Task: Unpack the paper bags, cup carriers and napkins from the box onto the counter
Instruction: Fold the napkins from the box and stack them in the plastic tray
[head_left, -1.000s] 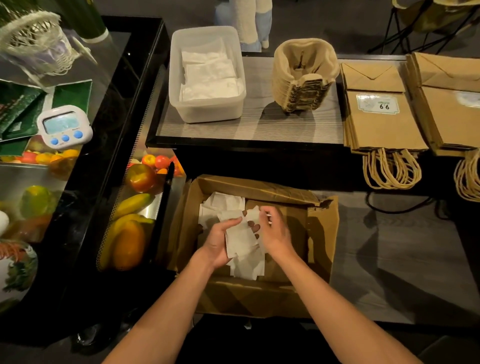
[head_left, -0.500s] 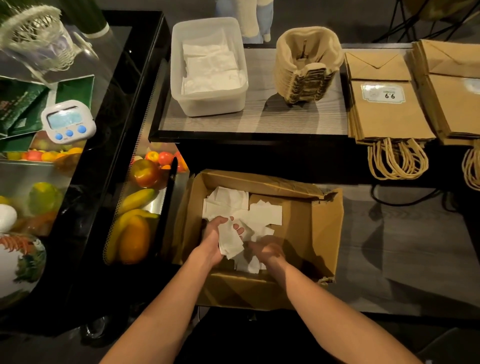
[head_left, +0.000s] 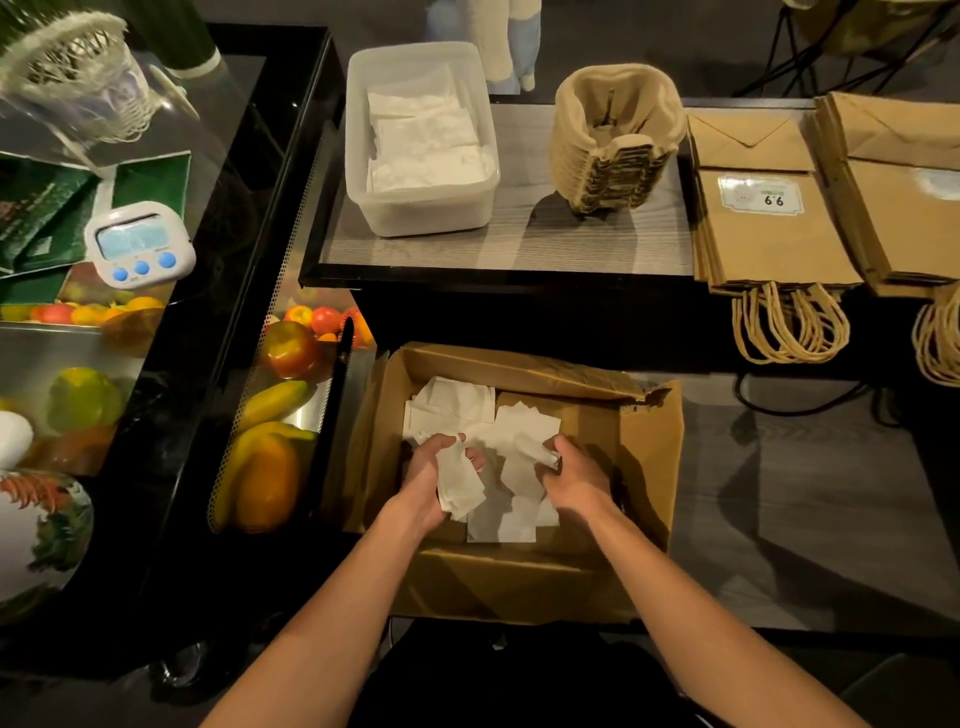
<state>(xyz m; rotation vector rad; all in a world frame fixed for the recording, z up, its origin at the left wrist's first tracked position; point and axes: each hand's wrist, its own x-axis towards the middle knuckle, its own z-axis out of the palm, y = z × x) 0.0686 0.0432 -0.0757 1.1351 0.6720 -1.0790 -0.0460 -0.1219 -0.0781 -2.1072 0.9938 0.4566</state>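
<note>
Since half a second ago, my right hand (head_left: 576, 478) has come up off the box (head_left: 649, 457) floor and now pinches a single sheet (head_left: 530, 448). Head view: my left hand (head_left: 426, 473) grips a wad of napkins (head_left: 460, 486). The hands are apart, both inside the box, with loose sheets beneath. Risk: the uneven wad may shed sheets on the way to the tub (head_left: 421, 213) on the counter (head_left: 519, 244).

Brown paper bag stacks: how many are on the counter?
2. One sticker-labelled bag stack lies right of the beige pulp cup carriers; the second bag stack lies beside it at the picture's right edge, cut off, so more may be hidden.
</note>
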